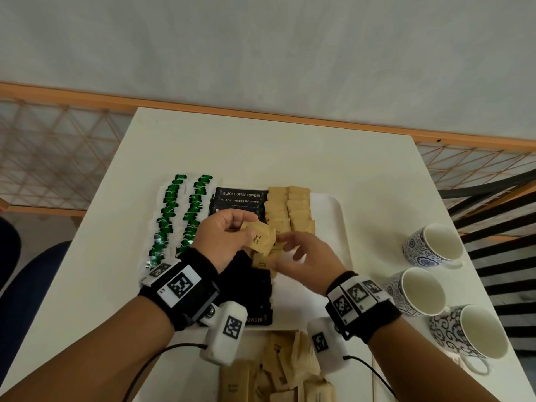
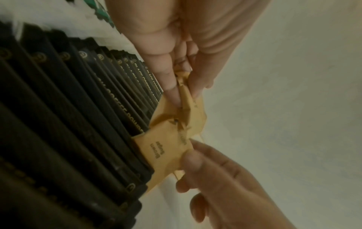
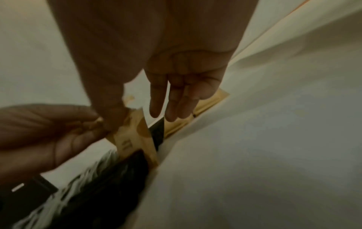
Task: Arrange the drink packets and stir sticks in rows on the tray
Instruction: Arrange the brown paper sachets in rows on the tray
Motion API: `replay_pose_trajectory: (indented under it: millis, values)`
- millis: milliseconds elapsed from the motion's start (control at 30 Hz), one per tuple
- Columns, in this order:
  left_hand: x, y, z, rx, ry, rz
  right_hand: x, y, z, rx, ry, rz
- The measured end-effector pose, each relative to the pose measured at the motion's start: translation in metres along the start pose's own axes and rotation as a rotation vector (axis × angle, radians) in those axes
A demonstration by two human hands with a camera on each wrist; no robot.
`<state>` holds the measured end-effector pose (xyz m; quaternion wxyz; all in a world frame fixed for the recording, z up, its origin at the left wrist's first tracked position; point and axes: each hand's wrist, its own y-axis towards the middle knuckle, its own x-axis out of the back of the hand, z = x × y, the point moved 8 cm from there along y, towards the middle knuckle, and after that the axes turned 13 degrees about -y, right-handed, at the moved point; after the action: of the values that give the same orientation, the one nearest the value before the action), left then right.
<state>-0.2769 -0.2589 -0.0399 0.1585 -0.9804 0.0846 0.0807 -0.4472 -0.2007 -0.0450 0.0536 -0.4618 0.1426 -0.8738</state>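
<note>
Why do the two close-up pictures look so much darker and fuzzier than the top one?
Head view: evenly lit and sharp, print legible on the black coffee powder sachets, straight edges bowed by the wide lens. Left wrist view: dim, near sachets smeared. Right wrist view: darkest, the right hand shadowed, the tan paper brown sugar packet soft.

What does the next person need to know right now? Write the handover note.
Left hand: pinching a small bunch of brown sugar packets above the tray.
Right hand: thumb and forefinger pinching one packet from that bunch, other fingers extended.
Done: green tea bags in two rows at the left, black coffee sticks in a row mid-tray, two sugar rows begun at the far end.
Left: carry the sugar rows toward the near edge, using the loose sugar pile on the table below the tray. No stir sticks clearly visible.
Three cups stand at the right.
</note>
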Motion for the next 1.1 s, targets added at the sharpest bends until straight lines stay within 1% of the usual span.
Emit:
replay_pose_trajectory:
  millis: [67, 100, 200, 333, 433, 533, 600, 667, 700, 767, 833, 900, 933, 1000, 1100]
  values:
    - [0.0, -0.001, -0.001, -0.007, 0.001, -0.008, -0.01, 0.001, -0.006, -0.038, -0.007, 0.006]
    - [0.0, -0.001, -0.002, -0.016, -0.004, -0.014, -0.013, 0.002, -0.009, -0.064, 0.046, 0.001]
    - [0.004, -0.001, -0.01, -0.043, -0.044, -0.032, -0.009, 0.005, -0.021, -0.136, 0.292, -0.033]
    - [0.015, 0.003, -0.021, -0.066, -0.099, -0.071, 0.006, 0.005, -0.033, -0.216, 0.549, -0.083]
    - [0.011, 0.003, -0.013, 0.024, -0.073, -0.032, 0.015, 0.004, -0.034, -0.227, 0.707, -0.125]
    - [0.003, -0.001, 0.001, 0.159, -0.077, 0.01, 0.026, 0.002, -0.025, -0.159, 0.8, -0.203]
    - [-0.003, -0.005, 0.008, 0.227, -0.086, 0.028, 0.032, 0.0, -0.014, -0.068, 0.816, -0.24]
    - [-0.008, -0.009, 0.011, 0.283, -0.13, 0.029, 0.033, -0.003, -0.001, 0.056, 0.782, -0.253]
    - [-0.011, -0.011, 0.012, 0.317, -0.178, 0.025, 0.033, -0.004, 0.004, 0.103, 0.748, -0.259]
    - [-0.016, -0.014, 0.011, 0.372, -0.303, 0.031, 0.031, -0.006, 0.009, 0.142, 0.637, -0.263]
    - [-0.018, -0.014, 0.008, 0.361, -0.334, 0.052, 0.027, -0.007, 0.013, 0.151, 0.508, -0.238]
    - [-0.017, -0.012, 0.005, 0.317, -0.256, 0.069, 0.025, -0.008, 0.015, 0.133, 0.474, -0.216]
    - [-0.017, -0.012, 0.005, 0.302, -0.228, 0.073, 0.025, -0.008, 0.015, 0.108, 0.505, -0.21]
    - [-0.018, -0.013, 0.007, 0.298, -0.227, 0.075, 0.025, -0.007, 0.014, 0.058, 0.646, -0.197]
    - [-0.018, -0.014, 0.008, 0.282, -0.217, 0.074, 0.023, -0.002, 0.014, 0.038, 0.778, -0.163]
